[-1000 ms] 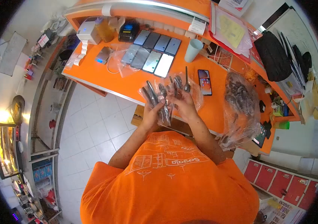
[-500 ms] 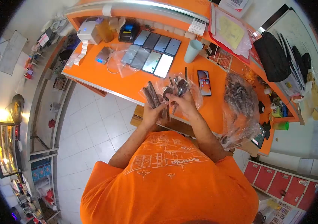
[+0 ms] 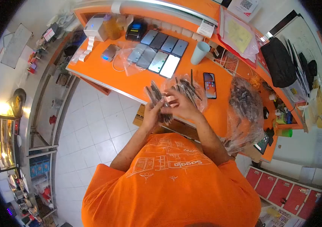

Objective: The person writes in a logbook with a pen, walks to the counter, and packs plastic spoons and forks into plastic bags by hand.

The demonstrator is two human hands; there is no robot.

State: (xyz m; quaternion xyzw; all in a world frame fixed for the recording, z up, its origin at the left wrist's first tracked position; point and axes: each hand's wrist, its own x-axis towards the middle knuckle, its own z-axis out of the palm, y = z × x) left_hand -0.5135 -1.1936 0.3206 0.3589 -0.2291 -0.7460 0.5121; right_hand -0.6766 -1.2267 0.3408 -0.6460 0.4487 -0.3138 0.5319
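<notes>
A bundle of thin dark strips in clear plastic [image 3: 153, 92] stands upright in my left hand [image 3: 152, 114], whose fingers are closed around it. My right hand [image 3: 185, 105] is right beside this bundle, fingers curved and apart, thumb toward the left hand. Whether its fingertips touch the plastic is hard to make out. Just beyond the right hand, a second clear bag with loose dark strips [image 3: 193, 89] lies on the orange desk [image 3: 130, 84]. To its right lies a smartphone with a lit screen [image 3: 209, 85].
Several phones [image 3: 157, 62] lie in rows at the back, near a pale cup [image 3: 200, 52]. On the right is a large plastic bag of dark items [image 3: 245, 104]. A card printer [image 3: 136, 30] and a white label printer [image 3: 95, 28] stand at the back left.
My right hand has let go of the dark strips, which now lie on the desk, and has moved left toward the left hand's bundle. The view has shifted slightly.
</notes>
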